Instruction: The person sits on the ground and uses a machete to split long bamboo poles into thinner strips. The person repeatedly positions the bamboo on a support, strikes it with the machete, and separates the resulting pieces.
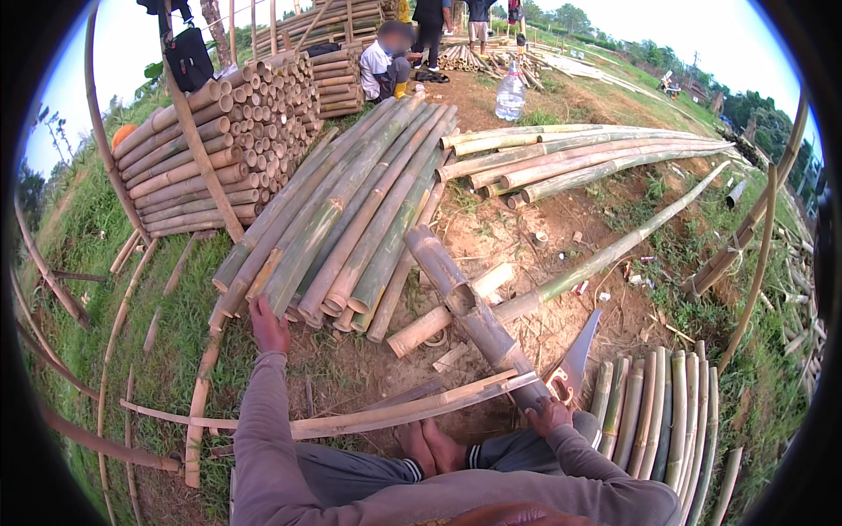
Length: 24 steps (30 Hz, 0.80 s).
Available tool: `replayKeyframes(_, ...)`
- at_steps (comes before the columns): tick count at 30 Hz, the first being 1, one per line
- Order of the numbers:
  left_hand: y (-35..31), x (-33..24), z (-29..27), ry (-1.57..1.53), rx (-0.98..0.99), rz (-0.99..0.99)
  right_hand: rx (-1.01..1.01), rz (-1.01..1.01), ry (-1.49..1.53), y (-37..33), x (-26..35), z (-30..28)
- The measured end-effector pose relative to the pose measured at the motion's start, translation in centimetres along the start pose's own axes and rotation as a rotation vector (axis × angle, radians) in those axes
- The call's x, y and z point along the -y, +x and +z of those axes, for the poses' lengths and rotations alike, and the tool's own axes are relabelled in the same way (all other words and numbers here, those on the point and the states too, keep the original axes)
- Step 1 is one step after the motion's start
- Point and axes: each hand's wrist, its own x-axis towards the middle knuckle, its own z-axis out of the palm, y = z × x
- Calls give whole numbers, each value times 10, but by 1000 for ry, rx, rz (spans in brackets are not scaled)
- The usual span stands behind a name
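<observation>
My left hand [270, 329] reaches forward to the near end of a green-brown bamboo pole [303, 250], its fingers closed against that end. The pole lies in a row with several others, pointing away from me. My right hand [550, 415] is low on the right, fingers curled over the near end of a thick, notched bamboo piece [491, 337]. Just beyond that hand is a handsaw [579, 358] with an orange handle, its blade pointing up and away. A split bamboo strip [412, 408] crosses in front of my legs, between my forearms.
Short cut bamboo lengths [662, 412] lie beside me at the right. A long pole [623, 250] runs off to the far right, below another bamboo row [579, 158]. Stacked bamboo [202, 158] stands far left. A clear bottle [510, 95] and a crouching person [383, 66] are farther back.
</observation>
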Motion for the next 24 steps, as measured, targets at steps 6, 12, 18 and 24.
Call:
replayKeyframes(6, -12, 4, 11, 159, 8, 111, 5, -8, -38, 2, -10, 8)
replayKeyframes(12, 1, 4, 9, 239, -45, 172, 57, 15, -68, 5, -11, 8)
replayKeyframes(18, 11, 11, 3, 242, -9, 157, 94, 11, -78, 6, -4, 6)
replayKeyframes(24, 21, -1, -5, 171, 142, 58, 180, 40, -128, 7, 9, 0)
